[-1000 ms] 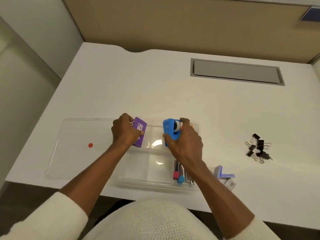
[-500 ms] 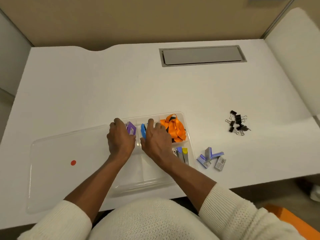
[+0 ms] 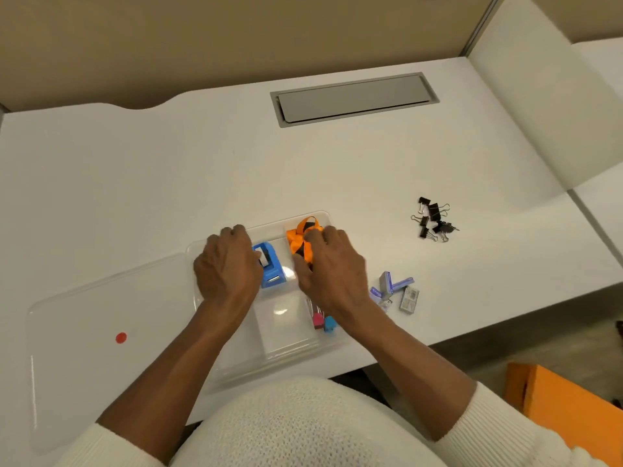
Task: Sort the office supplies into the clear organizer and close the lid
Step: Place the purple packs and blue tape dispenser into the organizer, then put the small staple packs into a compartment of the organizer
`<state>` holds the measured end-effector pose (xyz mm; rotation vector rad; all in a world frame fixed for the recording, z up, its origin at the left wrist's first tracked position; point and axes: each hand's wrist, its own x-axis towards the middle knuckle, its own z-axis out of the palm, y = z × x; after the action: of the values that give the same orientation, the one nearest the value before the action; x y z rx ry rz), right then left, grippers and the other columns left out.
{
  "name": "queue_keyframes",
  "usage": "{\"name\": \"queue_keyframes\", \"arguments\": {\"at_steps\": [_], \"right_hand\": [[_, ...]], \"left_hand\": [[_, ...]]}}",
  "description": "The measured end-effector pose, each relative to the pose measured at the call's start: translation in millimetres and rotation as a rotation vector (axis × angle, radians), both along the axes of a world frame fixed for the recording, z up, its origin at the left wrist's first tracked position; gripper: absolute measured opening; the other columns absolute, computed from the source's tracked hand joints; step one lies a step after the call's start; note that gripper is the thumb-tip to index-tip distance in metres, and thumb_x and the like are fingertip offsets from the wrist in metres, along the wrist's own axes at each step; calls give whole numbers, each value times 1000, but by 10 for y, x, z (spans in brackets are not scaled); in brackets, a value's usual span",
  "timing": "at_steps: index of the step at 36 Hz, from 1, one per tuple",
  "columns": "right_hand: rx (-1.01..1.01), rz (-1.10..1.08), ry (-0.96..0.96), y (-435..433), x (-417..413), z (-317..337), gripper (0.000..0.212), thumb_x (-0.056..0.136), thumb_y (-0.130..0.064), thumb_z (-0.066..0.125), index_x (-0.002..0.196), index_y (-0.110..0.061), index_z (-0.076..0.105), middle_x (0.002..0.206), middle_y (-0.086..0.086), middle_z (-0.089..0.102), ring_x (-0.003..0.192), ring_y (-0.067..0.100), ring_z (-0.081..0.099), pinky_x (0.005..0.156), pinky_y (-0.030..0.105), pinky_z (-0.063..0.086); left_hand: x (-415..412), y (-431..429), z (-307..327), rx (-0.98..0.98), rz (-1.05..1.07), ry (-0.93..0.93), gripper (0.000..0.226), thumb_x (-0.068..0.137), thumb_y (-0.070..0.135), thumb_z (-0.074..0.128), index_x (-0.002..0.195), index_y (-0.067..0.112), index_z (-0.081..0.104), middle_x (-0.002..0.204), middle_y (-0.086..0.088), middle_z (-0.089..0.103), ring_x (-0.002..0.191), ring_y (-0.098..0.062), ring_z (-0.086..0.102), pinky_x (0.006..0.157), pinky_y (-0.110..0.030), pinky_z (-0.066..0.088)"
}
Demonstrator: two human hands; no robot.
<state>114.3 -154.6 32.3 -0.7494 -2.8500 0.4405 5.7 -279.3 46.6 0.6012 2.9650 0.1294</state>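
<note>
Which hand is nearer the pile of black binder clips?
Right. The right hand rests on the orange ribbon in the organizer, nearer the binder clips; the left hand lies further away, beyond the blue tape dispenser.

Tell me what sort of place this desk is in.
Probably an office cubicle or workstation: a white desk with a built-in grey cable hatch, tan partition panels behind it, and office supplies such as black binder clips and staple boxes lying on it.

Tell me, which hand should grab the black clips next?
Probably the right hand. The pile of black metal binder clips lies on the white desk on its side, while the left hand sits across the clear plastic organizer.
</note>
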Motion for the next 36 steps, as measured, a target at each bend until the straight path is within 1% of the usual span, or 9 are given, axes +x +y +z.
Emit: {"name": "queue_keyframes", "arguments": {"at_steps": [3,7,13,17,20,23,29,33,36], "right_hand": [[-16,-104,27,305,328,6,33,94,-36,64,121,-18,62,110,4,63,103,24,61,62,37,54],[-60,-190,-20,744,815,-73,44,89,-33,72,129,-20,60,118,4,61,112,24,60,67,38,56],[-87,-135,-268,1163,1346,-220,69,80,-41,76,142,-29,47,136,2,50,123,21,54,68,31,54],[-92,-13,-434,1253,1512,-353,87,78,-51,75,153,-37,33,151,3,37,136,22,45,76,33,57],[-102,4,-448,1254,1586,-467,88,78,-52,78,152,-39,33,153,4,33,136,23,44,78,37,60],[-138,-9,-403,1262,1627,-586,75,80,-48,82,143,-35,45,148,6,38,129,24,50,76,36,60],[-170,-171,-275,1352,1690,-682,47,86,-42,80,127,-22,67,124,8,53,110,24,56,75,35,59],[-184,-304,-217,1472,1709,-670,45,88,-41,78,126,-18,69,115,9,56,100,25,59,78,36,59],[-198,-307,-222,1558,1715,-665,46,88,-43,78,127,-18,68,115,9,55,101,24,59,79,35,59]], "left_hand": [[206,215,80,102,-188,19,19,96,27,72,107,12,68,105,-7,71,101,-28,65,66,-37,45],[500,521,60,184,-522,-18,30,95,34,73,118,16,68,120,-2,69,114,-23,61,77,-37,55],[922,914,-76,52,-895,-19,40,82,35,87,112,14,70,108,-5,70,101,-24,62,68,-34,50],[1057,1123,-260,-34,-1057,-21,60,81,31,88,129,7,61,124,-14,63,114,-30,57,83,-40,50],[1112,1280,-372,-97,-1095,-40,70,79,29,89,136,4,55,130,-17,59,120,-33,55,90,-42,50],[1173,1417,-477,-147,-1113,-79,68,80,26,87,136,5,54,130,-17,58,119,-32,53,90,-42,50],[1271,1544,-658,-199,-1042,-208,61,78,6,85,130,3,53,128,-20,54,111,-34,56,65,-39,54],[1315,1579,-736,-245,-1028,-221,59,78,2,86,129,4,56,139,-23,49,116,-35,57,74,-46,64],[1320,1639,-729,-255,-1056,-246,54,80,2,86,126,4,58,138,-24,50,103,-33,63,75,-46,64]]}}
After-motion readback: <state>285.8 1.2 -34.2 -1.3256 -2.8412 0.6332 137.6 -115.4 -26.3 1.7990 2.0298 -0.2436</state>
